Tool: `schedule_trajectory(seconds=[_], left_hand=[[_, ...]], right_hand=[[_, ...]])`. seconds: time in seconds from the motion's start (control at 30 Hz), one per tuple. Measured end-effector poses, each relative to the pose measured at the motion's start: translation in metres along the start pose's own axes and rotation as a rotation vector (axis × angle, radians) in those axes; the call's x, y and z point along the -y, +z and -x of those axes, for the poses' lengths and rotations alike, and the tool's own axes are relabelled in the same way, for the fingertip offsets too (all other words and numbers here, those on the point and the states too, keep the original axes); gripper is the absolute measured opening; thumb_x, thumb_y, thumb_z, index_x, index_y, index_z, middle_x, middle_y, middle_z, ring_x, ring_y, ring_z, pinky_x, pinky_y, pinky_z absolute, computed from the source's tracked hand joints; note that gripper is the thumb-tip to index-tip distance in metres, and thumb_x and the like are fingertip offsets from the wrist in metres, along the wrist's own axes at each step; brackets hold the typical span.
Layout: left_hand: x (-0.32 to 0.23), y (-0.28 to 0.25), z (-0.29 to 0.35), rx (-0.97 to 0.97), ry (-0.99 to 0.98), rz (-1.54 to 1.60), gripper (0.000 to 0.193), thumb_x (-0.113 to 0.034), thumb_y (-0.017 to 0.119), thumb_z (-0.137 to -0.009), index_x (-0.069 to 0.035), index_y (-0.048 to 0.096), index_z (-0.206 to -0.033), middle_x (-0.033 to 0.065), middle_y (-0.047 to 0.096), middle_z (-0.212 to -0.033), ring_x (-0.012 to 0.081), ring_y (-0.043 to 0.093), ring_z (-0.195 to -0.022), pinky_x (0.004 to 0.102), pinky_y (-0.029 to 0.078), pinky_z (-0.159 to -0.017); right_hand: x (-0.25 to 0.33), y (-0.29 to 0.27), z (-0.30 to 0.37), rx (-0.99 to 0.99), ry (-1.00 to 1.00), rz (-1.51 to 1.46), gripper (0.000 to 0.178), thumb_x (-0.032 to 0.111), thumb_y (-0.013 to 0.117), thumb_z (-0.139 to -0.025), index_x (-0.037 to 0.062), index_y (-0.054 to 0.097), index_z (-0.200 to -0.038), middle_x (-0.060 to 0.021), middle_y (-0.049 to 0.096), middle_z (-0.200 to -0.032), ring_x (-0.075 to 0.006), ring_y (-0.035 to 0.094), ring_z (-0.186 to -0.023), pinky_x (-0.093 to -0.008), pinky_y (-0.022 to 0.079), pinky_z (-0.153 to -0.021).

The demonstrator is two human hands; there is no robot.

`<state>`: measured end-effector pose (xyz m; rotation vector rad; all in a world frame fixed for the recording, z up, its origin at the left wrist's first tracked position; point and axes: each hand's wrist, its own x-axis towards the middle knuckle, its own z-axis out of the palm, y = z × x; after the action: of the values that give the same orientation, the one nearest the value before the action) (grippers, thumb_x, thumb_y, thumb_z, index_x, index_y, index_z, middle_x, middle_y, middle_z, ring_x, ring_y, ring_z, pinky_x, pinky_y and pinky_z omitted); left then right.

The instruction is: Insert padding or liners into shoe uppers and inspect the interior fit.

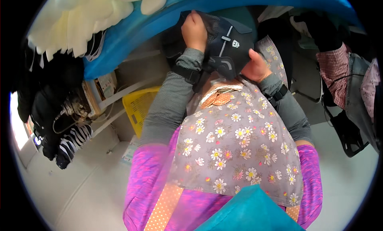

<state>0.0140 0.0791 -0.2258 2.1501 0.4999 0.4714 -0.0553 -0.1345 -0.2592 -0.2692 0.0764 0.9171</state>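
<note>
In front of me, above my lap, is a black fabric piece [217, 41] that looks like a bag or part of one. It has a mesh area, a pale grey stripe and a small shield-shaped badge. My left hand [194, 31] is closed on its upper left, knuckles up. At its lower right edge is my right hand [256, 67], thumb raised, with the other fingers partly hidden behind the fabric. Both my forearms wear grey striped sleeves with dark wrist straps.
A blue covered table edge [131, 35] curves across the top, with white padded pieces [83, 19] piled at its left. Black items [52, 95] hang below them. A yellow basket [133, 111] stands under the table. To the right, another person's checked sleeve [335, 75] shows.
</note>
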Motion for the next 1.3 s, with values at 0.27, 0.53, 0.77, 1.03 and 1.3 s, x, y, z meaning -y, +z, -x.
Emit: schedule_trajectory(seconds=[0.27,0.53,0.77,1.03,1.3], left_hand=[[0.002,-0.02,0.002,-0.045,-0.062,0.016,0.042,-0.032,0.045,-0.099,0.002,0.061,-0.081,0.0285,0.063,-0.082,0.0515,0.057,-0.082,0.0544,0.044,-0.07],[-0.022,-0.071,-0.021,0.185,0.13,0.017,0.04,-0.034,0.058,-0.096,0.003,0.06,-0.08,0.0196,0.055,-0.065,0.0354,0.054,-0.061,0.0406,0.043,-0.06],[-0.01,-0.136,0.018,0.479,-0.564,0.678,0.031,-0.036,0.06,-0.099,-0.006,0.063,-0.107,-0.0046,0.054,-0.089,0.0075,0.051,-0.084,0.0283,0.048,-0.077],[0.007,-0.154,0.058,0.791,-0.439,0.318,0.036,-0.02,0.073,-0.086,0.004,0.062,-0.111,0.0094,0.066,-0.109,0.0155,0.061,-0.104,0.0302,0.048,-0.094],[-0.019,-0.154,0.066,0.698,-0.191,0.235,0.03,-0.014,0.071,-0.087,0.005,0.066,-0.11,0.0089,0.072,-0.1,0.0154,0.065,-0.087,0.0306,0.052,-0.08]], right_hand=[[0.004,0.047,-0.002,-0.243,0.004,0.777,0.053,0.008,0.077,-0.081,0.0018,0.055,-0.13,-0.0057,0.062,-0.122,-0.0148,0.057,-0.109,-0.0309,0.047,-0.096],[0.009,0.032,-0.008,-0.217,-0.077,0.666,0.046,0.004,0.073,-0.081,0.0019,0.058,-0.125,-0.006,0.065,-0.114,-0.0171,0.062,-0.104,-0.032,0.049,-0.093],[0.009,0.009,0.013,-0.153,0.012,0.409,0.05,0.007,0.069,-0.083,-0.0014,0.054,-0.13,-0.0091,0.061,-0.128,-0.0208,0.056,-0.118,-0.0358,0.04,-0.106],[0.018,0.011,0.002,-0.213,0.054,0.768,0.042,0.011,0.074,-0.081,0.0005,0.062,-0.12,-0.0039,0.066,-0.115,-0.0133,0.058,-0.105,-0.0302,0.044,-0.097],[0.033,0.023,-0.014,-0.251,0.094,0.983,0.033,0.009,0.075,-0.08,0.0032,0.065,-0.111,-0.0014,0.067,-0.106,-0.011,0.06,-0.095,-0.0273,0.048,-0.086]])
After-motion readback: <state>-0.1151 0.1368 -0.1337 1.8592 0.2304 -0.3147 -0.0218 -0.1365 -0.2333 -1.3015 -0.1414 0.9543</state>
